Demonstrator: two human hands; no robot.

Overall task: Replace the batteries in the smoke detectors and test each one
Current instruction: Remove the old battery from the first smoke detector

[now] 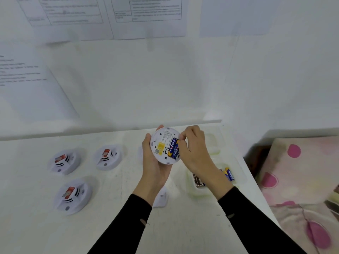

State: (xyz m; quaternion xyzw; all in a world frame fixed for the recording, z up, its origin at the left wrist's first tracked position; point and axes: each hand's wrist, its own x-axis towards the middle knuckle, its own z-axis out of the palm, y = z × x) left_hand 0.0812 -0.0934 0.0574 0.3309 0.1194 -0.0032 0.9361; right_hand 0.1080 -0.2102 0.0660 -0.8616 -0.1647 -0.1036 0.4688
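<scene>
A boxed detector [72, 196] is sitting nearest on the white surface [119, 226], two similar ones [108, 157] lying beyond it. Spare batteries [198, 180] are resting in a clear tray [192, 192] under the right wrist. Above, the left hand [154, 164] is cupping an upturned smoke detector [160, 143], fingers curled round its rim, while the right hand [192, 151] is pinching a blue battery [173, 149] in its back compartment.

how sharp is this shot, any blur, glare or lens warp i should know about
Head view: soft, even light, no hard glare, though the white table looks washed out; the smoke detector in the left hand is fairly sharp, its blue batteries showing legible lettering; the wall sheets are blurred past reading; the wide lens leaves wall lines leaning.
</scene>
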